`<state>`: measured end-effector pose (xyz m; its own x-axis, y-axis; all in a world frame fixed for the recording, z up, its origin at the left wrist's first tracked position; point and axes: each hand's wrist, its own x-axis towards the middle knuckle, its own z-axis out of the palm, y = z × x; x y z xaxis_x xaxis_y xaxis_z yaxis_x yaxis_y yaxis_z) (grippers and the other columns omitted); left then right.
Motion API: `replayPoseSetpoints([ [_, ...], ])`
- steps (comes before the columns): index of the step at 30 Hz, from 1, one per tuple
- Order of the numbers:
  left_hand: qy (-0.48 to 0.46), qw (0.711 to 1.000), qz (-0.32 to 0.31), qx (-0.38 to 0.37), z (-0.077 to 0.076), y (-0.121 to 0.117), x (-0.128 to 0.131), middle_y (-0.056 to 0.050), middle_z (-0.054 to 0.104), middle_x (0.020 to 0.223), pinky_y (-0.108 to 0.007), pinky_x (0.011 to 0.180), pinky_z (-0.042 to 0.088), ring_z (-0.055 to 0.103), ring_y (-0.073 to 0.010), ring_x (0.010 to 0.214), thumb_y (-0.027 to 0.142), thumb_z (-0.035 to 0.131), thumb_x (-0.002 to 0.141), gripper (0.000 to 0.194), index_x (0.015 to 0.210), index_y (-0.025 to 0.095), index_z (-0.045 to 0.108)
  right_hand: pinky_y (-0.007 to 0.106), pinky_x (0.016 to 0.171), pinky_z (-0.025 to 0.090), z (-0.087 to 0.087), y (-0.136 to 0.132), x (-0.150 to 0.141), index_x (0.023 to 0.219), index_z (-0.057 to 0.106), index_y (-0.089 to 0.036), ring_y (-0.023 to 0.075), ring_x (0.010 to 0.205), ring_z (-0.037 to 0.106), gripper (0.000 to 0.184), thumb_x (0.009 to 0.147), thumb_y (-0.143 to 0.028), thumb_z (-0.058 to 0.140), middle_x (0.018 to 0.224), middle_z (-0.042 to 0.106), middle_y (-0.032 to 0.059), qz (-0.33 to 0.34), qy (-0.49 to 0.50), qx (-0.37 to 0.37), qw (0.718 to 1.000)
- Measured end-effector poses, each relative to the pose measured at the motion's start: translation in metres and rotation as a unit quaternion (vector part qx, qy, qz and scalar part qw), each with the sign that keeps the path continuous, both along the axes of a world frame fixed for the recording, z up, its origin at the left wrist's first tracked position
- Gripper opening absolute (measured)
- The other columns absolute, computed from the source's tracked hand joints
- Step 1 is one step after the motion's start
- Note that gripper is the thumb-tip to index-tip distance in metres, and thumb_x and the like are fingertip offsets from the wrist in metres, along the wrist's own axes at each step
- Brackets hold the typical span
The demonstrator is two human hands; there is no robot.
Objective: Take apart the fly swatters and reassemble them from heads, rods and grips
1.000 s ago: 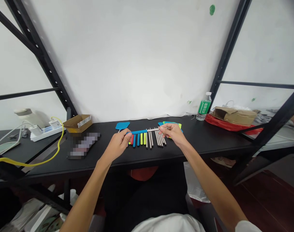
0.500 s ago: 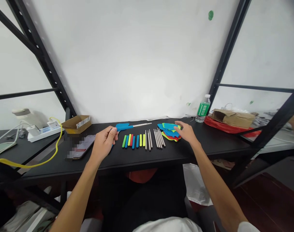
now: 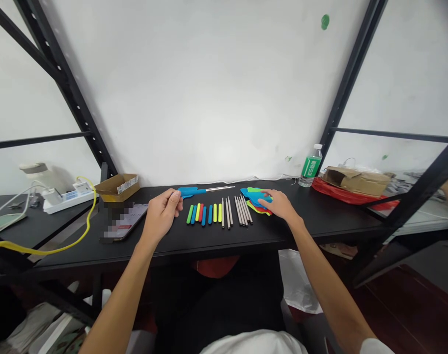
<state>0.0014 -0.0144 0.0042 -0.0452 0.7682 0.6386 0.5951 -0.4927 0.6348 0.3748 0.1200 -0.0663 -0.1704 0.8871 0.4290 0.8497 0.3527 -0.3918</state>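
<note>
While grips (image 3: 204,215) and rods (image 3: 228,216) line the tabletop (image 3: 224,243), my left hand (image 3: 163,209) has its fingers pinched on the blue handle (image 3: 201,191), shaft (image 3: 220,188) jutting right; my right hand (image 3: 281,202) straddles a blue head (image 3: 256,197), grip uncertain.

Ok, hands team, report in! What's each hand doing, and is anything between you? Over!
Left hand beside blue flap, grip unclear. Right hand on coloured flap pile. Coloured sticks, grey rods between.
</note>
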Motion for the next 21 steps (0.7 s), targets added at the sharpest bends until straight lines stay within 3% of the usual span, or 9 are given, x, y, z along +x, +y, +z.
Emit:
replayPoseSetpoints([
  [4, -0.002, 1.0, -0.001, -0.004, 0.0, 0.0, 0.005, 0.001, 0.058, 0.062, -0.023, 0.056, 0.04, 0.052, -0.0107, 0.052, 0.041, 0.044, 0.098, 0.036, 0.072, 0.019, 0.055, 0.043, 0.092, 0.047, 0.0, -0.003, -0.002, 0.134, 0.062, -0.024, 0.0359, 0.118, 0.06, 0.067, 0.078, -0.06, 0.066, 0.132, 0.064, 0.0121, -0.008, -0.036, -0.047, 0.998],
  [9, 0.004, 1.0, -0.008, -0.008, 0.0, 0.0, 0.01, 0.001, 0.058, 0.062, -0.024, 0.056, 0.041, 0.053, -0.0116, 0.052, 0.041, 0.043, 0.098, 0.036, 0.072, 0.019, 0.055, 0.037, 0.08, 0.05, 0.004, -0.006, 0.001, 0.124, 0.068, -0.024, 0.0322, 0.107, 0.065, 0.056, 0.078, -0.056, 0.066, 0.122, 0.07, 0.0098, -0.013, -0.022, -0.051, 0.998],
  [14, -0.003, 1.0, -0.007, -0.01, -0.003, 0.002, 0.007, 0.001, 0.058, 0.063, -0.024, 0.055, 0.041, 0.052, -0.0115, 0.052, 0.041, 0.044, 0.097, 0.034, 0.074, 0.019, 0.056, 0.035, 0.081, 0.049, 0.008, -0.005, 0.008, 0.108, 0.075, -0.025, 0.0285, 0.096, 0.068, 0.035, 0.087, -0.046, 0.056, 0.107, 0.075, 0.0075, -0.012, 0.018, 0.018, 1.0],
  [18, -0.004, 1.0, -0.013, -0.013, -0.005, 0.004, 0.006, 0.001, 0.058, 0.062, -0.024, 0.055, 0.04, 0.052, -0.0115, 0.052, 0.041, 0.044, 0.098, 0.034, 0.074, 0.02, 0.057, 0.035, 0.083, 0.048, 0.014, -0.005, 0.012, 0.099, 0.076, -0.018, 0.0273, 0.092, 0.068, 0.037, 0.09, -0.042, 0.049, 0.103, 0.075, 0.0104, -0.016, 0.11, 0.124, 0.986],
  [21, 0.0, 1.0, -0.021, -0.016, -0.006, 0.004, 0.009, 0.001, 0.058, 0.063, -0.024, 0.057, 0.041, 0.052, -0.0115, 0.053, 0.04, 0.044, 0.098, 0.035, 0.073, 0.019, 0.056, 0.034, 0.074, 0.048, 0.021, -0.008, 0.013, 0.094, 0.075, -0.016, 0.025, 0.076, 0.067, 0.038, 0.088, -0.045, 0.051, 0.087, 0.075, 0.0092, -0.022, 0.179, 0.129, 0.975],
])
